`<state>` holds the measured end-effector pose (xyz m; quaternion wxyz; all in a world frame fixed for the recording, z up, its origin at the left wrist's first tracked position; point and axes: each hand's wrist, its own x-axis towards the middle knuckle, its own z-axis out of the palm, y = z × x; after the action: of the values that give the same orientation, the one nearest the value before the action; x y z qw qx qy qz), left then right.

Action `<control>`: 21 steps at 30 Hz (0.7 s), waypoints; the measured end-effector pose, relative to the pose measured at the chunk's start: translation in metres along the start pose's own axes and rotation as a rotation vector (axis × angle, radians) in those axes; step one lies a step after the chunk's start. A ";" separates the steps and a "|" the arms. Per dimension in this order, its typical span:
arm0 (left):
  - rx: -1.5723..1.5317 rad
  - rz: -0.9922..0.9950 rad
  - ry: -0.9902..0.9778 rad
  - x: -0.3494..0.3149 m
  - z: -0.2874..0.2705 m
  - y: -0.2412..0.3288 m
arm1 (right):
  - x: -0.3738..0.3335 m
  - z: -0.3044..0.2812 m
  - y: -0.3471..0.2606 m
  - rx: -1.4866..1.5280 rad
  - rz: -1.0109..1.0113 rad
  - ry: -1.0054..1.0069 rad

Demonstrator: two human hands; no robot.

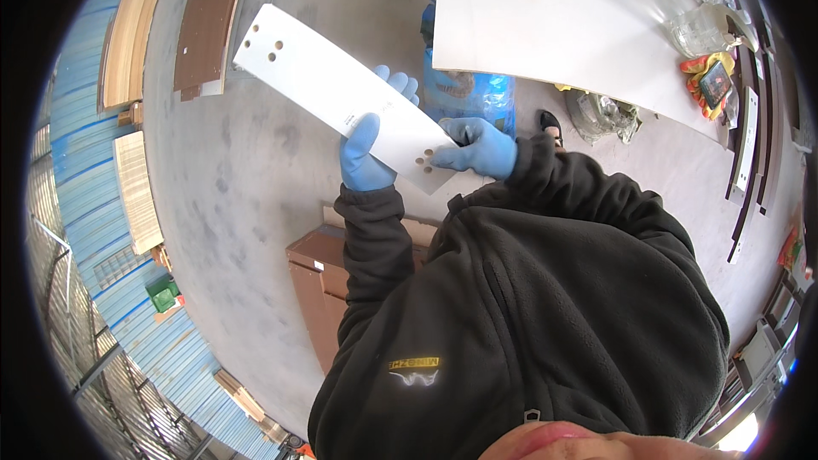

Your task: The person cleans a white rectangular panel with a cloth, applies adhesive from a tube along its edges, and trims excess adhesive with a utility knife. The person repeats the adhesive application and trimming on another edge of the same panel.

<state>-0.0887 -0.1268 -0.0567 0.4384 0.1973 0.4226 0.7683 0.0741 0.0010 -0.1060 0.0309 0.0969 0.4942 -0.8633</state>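
Note:
A long white panel (332,85) with round holes near both ends is held up at a slant, its far end toward the upper left. My left hand (368,153), in a blue glove, grips it across the middle, thumb on the face and fingers round the far edge. My right hand (479,148), also gloved in blue, pinches the near right end beside a cluster of holes. Small dark print marks the panel's face. Whatever lies under the fingers is hidden.
A white-topped table (545,25) stands at the upper right, carrying a clear plastic jug (700,32) and a red-yellow glove (694,85) under a phone. Beneath it is a blue bag (469,102). Brown panels (319,290) stack near my left arm; more boards (128,51) lie far left.

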 end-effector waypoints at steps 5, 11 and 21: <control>0.079 0.034 0.234 0.004 -0.003 -0.006 | -0.009 0.034 -0.013 -0.910 -0.314 0.385; -0.078 0.003 0.285 0.003 -0.006 -0.026 | -0.008 0.056 -0.012 -1.471 -0.471 0.348; -0.241 -0.184 0.141 0.015 0.011 -0.018 | -0.049 -0.021 -0.052 -0.846 -0.474 0.410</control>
<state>-0.0798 -0.1045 -0.0667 0.4967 0.0493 0.3735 0.7819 0.1168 0.0434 -0.0624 -0.2260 0.1284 0.8040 -0.5348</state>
